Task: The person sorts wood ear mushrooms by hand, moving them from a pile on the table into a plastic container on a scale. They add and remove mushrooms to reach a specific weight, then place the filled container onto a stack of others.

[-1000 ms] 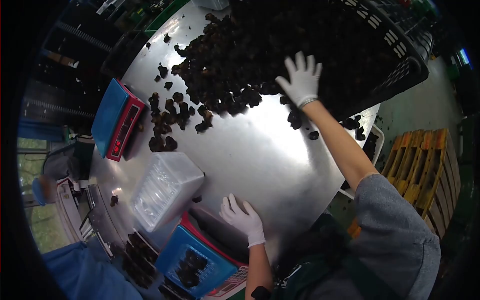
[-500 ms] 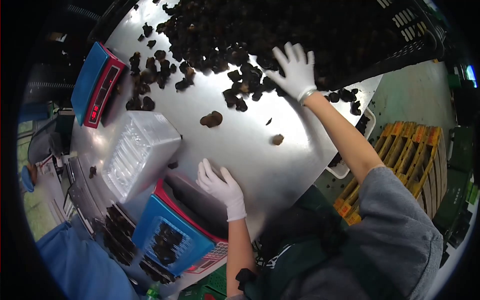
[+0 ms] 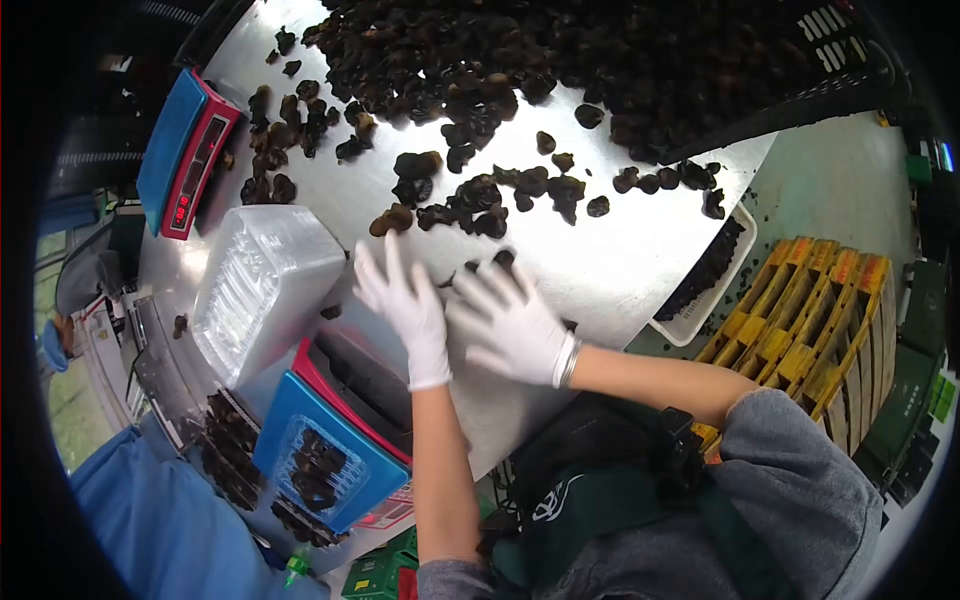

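Right by the two gloved hands lie dark, wrinkly mushroom pieces (image 3: 470,215), scattered on a shiny metal table (image 3: 620,265). They look like dried black fungus. A few small bits sit just past the fingertips, and one may be under the right hand, but that part is hidden.

Both hands rest near the table's near edge, side by side and almost touching. The left hand (image 3: 405,300) has its fingers straight and a bit apart, pointing toward the pieces. The right hand (image 3: 510,325) lies flat with fingers spread wide, palm down. Neither hand seems to pinch anything, though I cannot tell for sure what is under the palms. Flat, open hands like these are good for pulling loose bits closer, I think.

Farther back, a big heap (image 3: 560,50) of the same dark pieces spills from a black crate (image 3: 840,70).

To the left sits a stack of clear plastic trays (image 3: 260,290), upside down. Just below it is a blue scale (image 3: 325,465) with a filled tray on top, close to the hands. Another blue and red scale (image 3: 185,150) sits far left; its red numbers are too small to read.

A white tray (image 3: 715,265) with more dark pieces hangs past the table's right edge, near yellow pallets (image 3: 810,320). A blue sleeve (image 3: 150,520) of another person shows at the bottom left.

No words can be read anywhere.
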The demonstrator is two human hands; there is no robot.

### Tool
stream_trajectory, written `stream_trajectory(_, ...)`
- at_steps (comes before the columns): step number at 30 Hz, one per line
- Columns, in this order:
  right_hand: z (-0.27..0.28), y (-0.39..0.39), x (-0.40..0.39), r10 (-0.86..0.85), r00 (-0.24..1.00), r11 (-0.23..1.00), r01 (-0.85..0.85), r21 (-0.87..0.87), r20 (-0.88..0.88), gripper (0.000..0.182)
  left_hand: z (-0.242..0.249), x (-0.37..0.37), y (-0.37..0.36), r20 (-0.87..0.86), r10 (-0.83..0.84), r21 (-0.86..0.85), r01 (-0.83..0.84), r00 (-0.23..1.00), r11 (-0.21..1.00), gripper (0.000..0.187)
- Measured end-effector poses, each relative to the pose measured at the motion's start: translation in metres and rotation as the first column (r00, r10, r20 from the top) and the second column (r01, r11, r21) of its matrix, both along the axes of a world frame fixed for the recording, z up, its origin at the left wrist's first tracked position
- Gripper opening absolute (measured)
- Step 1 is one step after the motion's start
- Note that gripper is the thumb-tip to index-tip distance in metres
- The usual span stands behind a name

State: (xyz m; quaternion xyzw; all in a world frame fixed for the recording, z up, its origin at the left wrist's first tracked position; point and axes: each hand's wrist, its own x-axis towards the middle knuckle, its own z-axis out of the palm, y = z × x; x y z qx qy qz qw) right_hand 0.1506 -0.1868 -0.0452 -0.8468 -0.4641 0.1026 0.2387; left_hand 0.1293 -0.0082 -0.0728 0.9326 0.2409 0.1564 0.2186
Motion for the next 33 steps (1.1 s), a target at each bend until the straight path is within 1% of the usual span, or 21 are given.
stream_trajectory(1, -0.001, -0.001, -0.011, 0.105, 0.994, 0.990, -0.108, 0.093, 0.033, 0.057, -0.005, -0.023, -0.001, 0.166, 0.009, -0.144, 0.015, 0.986, 0.989, 0.049)
stream_trajectory(3, -0.023, 0.009, 0.008, 0.159, 0.973, 0.963, -0.190, 0.192, 0.165, 0.048, 0.002, -0.064, -0.014, 0.135, 0.175, -0.275, -0.133, 0.975, 0.952, 0.044)
stream_trajectory(4, -0.011, 0.018, 0.040, -0.011, 0.996, 0.958, -0.016, 0.285, 0.091, 0.041, -0.003, -0.084, -0.021, 0.202, 0.223, -0.280, -0.162, 0.954, 0.946, 0.042)
stream_trajectory(5, -0.002, 0.033, 0.067, -0.204, 0.975, 0.945, 0.174, 0.276, 0.084, 0.047, -0.003, -0.094, -0.030, 0.216, 0.234, -0.278, -0.170, 0.948, 0.945, 0.042)
stream_trajectory(6, -0.004, 0.051, 0.092, -0.404, 0.905, 0.898, 0.364, 0.246, 0.136, 0.054, -0.002, -0.102, -0.041, 0.230, 0.243, -0.277, -0.176, 0.942, 0.945, 0.042)
stream_trajectory(7, -0.017, 0.066, 0.111, -0.459, 0.859, 0.887, 0.430, 0.166, 0.226, 0.063, -0.002, -0.107, -0.050, 0.250, 0.253, -0.278, -0.181, 0.935, 0.943, 0.042)
stream_trajectory(9, -0.025, 0.092, 0.102, -0.260, 0.950, 0.959, 0.275, -0.070, 0.172, 0.065, -0.004, -0.107, -0.054, 0.244, 0.240, -0.261, -0.175, 0.939, 0.949, 0.042)
stream_trajectory(11, -0.021, 0.091, 0.069, -0.057, 0.985, 0.998, 0.055, 0.017, 0.165, 0.066, -0.007, -0.105, -0.053, 0.234, 0.309, -0.302, -0.233, 0.922, 0.924, 0.043)
stream_trajectory(12, -0.020, 0.085, 0.055, -0.116, 0.985, 0.963, 0.080, 0.256, 0.130, 0.060, -0.005, -0.107, -0.051, 0.243, 0.295, -0.317, -0.211, 0.924, 0.924, 0.044)
stream_trajectory(15, 0.029, 0.020, 0.085, -0.278, 0.947, 0.949, 0.296, 0.104, -0.163, 0.059, 0.018, -0.116, -0.057, 0.203, 0.169, -0.247, -0.116, 0.964, 0.962, 0.048)
stream_trajectory(16, 0.018, 0.001, 0.093, -0.472, 0.881, 0.881, 0.472, -0.004, -0.014, 0.058, 0.016, -0.126, -0.063, 0.212, 0.096, -0.282, -0.033, 0.973, 0.959, 0.056)
stream_trajectory(17, 0.001, -0.020, 0.099, -0.624, 0.767, 0.765, 0.639, -0.083, 0.152, 0.058, 0.028, -0.131, -0.069, 0.050, -0.069, -0.121, 0.075, 0.996, 0.990, 0.060)
stream_trajectory(19, -0.037, -0.074, 0.098, -0.555, 0.819, 0.830, 0.532, 0.171, 0.147, 0.049, 0.030, -0.137, -0.086, -0.231, -0.142, 0.055, 0.159, 0.963, 0.986, 0.061)
stream_trajectory(20, -0.030, -0.084, 0.086, -0.498, 0.860, 0.862, 0.477, 0.172, 0.111, 0.047, 0.025, -0.142, -0.089, -0.266, -0.099, 0.088, 0.127, 0.959, 0.988, 0.054)
stream_trajectory(21, -0.018, -0.092, 0.067, -0.440, 0.895, 0.890, 0.423, 0.174, 0.073, 0.045, 0.018, -0.146, -0.086, -0.157, -0.009, 0.041, 0.015, 0.988, 0.999, 0.052)
stream_trajectory(24, -0.008, -0.099, 0.058, -0.377, 0.887, 0.922, 0.332, 0.198, 0.266, 0.045, 0.011, -0.142, -0.076, 0.123, 0.288, -0.176, -0.265, 0.950, 0.948, 0.045)
stream_trajectory(26, -0.022, -0.089, 0.060, -0.216, 0.861, 0.976, 0.199, 0.085, 0.461, 0.044, 0.006, -0.135, -0.076, 0.138, 0.277, -0.237, -0.240, 0.951, 0.941, 0.044)
stream_trajectory(27, -0.026, -0.061, 0.045, -0.448, 0.855, 0.894, 0.438, 0.099, 0.260, 0.040, 0.003, -0.131, -0.076, 0.148, 0.272, -0.263, -0.227, 0.951, 0.938, 0.044)
stream_trajectory(29, -0.011, -0.027, 0.020, -0.226, 0.963, 0.972, 0.213, 0.102, 0.149, 0.045, 0.003, -0.127, -0.078, 0.009, 0.165, -0.156, -0.162, 0.986, 0.974, 0.042)
stream_trajectory(32, -0.017, -0.012, 0.006, -0.278, 0.959, 0.944, 0.264, 0.199, 0.048, 0.052, 0.006, -0.117, -0.073, 0.065, 0.167, -0.037, -0.164, 0.984, 0.986, 0.046)
stream_trajectory(33, -0.015, -0.008, 0.008, -0.257, 0.960, 0.949, 0.272, 0.160, -0.106, 0.053, 0.012, -0.112, -0.066, 0.104, 0.171, -0.037, -0.168, 0.980, 0.985, 0.048)
